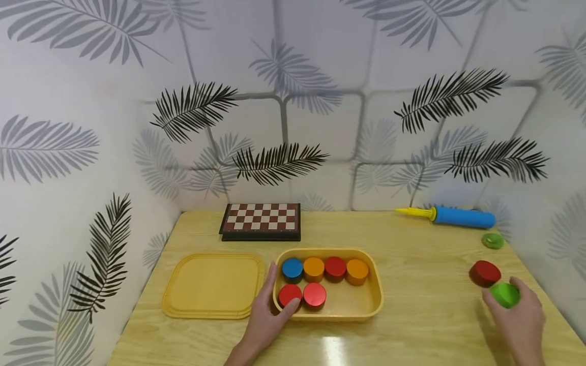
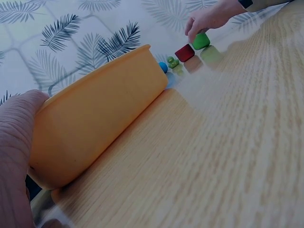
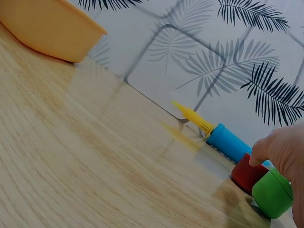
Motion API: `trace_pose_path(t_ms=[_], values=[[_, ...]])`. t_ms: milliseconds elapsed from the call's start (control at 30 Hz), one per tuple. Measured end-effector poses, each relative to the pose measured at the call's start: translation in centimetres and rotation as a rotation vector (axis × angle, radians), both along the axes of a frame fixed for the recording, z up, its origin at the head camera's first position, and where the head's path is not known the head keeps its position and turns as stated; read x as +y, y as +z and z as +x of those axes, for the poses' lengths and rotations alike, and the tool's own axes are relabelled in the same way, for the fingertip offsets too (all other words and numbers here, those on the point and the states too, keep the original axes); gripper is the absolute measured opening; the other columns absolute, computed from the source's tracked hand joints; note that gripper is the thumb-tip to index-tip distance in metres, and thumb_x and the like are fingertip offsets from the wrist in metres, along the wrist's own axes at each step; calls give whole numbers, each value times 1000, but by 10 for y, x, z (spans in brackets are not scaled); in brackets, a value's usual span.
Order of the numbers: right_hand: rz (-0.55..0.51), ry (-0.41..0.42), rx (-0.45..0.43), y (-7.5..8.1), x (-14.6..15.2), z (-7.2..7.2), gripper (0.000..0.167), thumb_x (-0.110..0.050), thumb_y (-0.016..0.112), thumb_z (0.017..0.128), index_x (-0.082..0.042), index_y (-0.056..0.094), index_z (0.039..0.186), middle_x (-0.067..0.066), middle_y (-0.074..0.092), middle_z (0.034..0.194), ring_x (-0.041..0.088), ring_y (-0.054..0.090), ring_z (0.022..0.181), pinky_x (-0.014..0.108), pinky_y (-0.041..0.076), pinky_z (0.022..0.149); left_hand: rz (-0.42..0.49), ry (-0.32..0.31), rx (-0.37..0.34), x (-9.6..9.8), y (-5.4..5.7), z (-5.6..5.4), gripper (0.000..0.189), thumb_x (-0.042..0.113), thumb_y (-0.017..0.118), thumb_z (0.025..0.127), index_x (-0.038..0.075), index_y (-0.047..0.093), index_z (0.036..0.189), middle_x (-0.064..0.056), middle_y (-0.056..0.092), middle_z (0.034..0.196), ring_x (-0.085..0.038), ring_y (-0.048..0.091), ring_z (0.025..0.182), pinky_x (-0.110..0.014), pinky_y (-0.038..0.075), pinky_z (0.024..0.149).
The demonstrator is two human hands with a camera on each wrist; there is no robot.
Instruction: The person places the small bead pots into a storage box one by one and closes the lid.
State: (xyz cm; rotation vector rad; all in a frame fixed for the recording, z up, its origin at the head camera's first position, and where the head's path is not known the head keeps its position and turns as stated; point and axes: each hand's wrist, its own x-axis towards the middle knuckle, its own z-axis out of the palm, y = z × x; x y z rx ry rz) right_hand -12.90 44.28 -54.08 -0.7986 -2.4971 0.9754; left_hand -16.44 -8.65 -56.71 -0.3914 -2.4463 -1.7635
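Note:
My left hand (image 1: 267, 319) grips the left end of a yellow plastic box (image 1: 376, 300), thumb over the rim and fingers along the outer side. Inside the box stand a blue pot (image 1: 292, 268), two orange pots (image 1: 314, 268) and several red pots (image 1: 314, 295), all small and round. Over at the right side of the table, my right hand (image 1: 522, 323) holds a green round pot (image 3: 273, 194) between thumb and fingers. Just beyond it is another red pot (image 1: 485, 273), its side close against the green one in the right wrist view.
A flat yellow tray (image 1: 212, 287) lies left of the box. Behind stands a folded checkered board (image 1: 261, 221). At the back right lie a blue and yellow hand pump (image 1: 462, 217) and a small green object (image 1: 493, 240). A leaf-patterned wall (image 1: 320, 178) borders the table's back.

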Motion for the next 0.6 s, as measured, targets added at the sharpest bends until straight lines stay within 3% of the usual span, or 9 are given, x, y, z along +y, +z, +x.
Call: trace_pose_path(t_ms=[100,200,300,400,500,600], values=[[16,-49,45,-1,0,3,70,-23,69,95,10,43,151,38,46,147,55,40,136,67,31,114,4,1,-3,-2,-1,1,94,39,78,95,21,22,168,-1,19,174,-16,19,159,-40,19,125],[-2,-79,12,1,5,3,75,-29,67,97,13,38,153,40,42,150,56,34,141,67,23,120,11,1,14,-1,-2,-1,94,39,78,95,22,22,168,0,19,174,-17,19,159,-31,18,125],[-34,-58,-101,0,10,4,89,-44,66,99,15,30,155,42,39,151,57,37,138,66,28,118,17,2,23,-2,-2,-1,93,39,78,95,22,23,168,3,19,174,-18,18,159,-27,17,124],[-39,-23,-185,-4,14,6,96,-56,65,97,15,33,154,41,47,145,54,48,127,66,38,109,19,4,22,-2,-1,0,93,36,79,95,22,23,168,2,20,174,-18,19,159,-27,17,124],[-14,-8,-199,-9,15,7,95,-57,67,96,16,39,150,42,52,135,53,52,119,66,38,105,15,5,23,-2,-1,1,92,35,78,95,21,24,168,-2,20,174,-19,19,159,-28,17,124],[-5,-17,-182,-10,16,6,93,-55,68,96,16,41,149,43,53,135,55,51,121,68,31,110,13,4,25,-2,-2,1,93,37,78,95,21,23,168,-5,20,174,-19,19,159,-27,16,124]])
